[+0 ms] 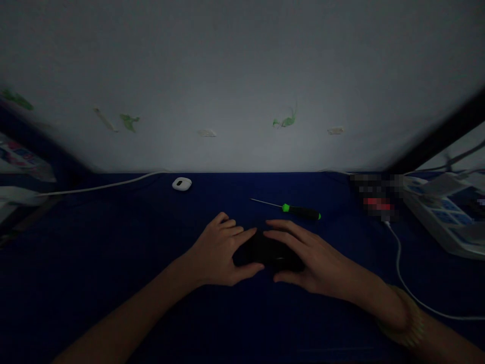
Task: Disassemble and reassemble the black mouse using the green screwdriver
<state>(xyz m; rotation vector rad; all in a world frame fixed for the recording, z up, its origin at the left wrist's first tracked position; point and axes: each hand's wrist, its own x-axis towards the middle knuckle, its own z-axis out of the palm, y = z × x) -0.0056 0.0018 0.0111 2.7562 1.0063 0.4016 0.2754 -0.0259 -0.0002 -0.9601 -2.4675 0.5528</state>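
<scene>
On the dark blue tabletop, a black rounded object that looks like a computer mouse [271, 252] lies between both hands. My left hand [225, 250] grips its left end between thumb and forefinger, the other fingers curled. From the right, my right hand [306, 253] wraps its fingers over the top and back, with the thumb at the near side. Dim light hides the finer details of the mouse. Just behind the hands, a screwdriver [302, 211] with a black and green handle rests with its thin shaft pointing left.
A small white case [182, 184] sits at the back left, near a white cable [109, 187]. At right are a blurred-out item with a red patch [379, 203], a white cord [399, 263] and a power strip [443, 217]. A pale wall [242, 76] rises behind the table.
</scene>
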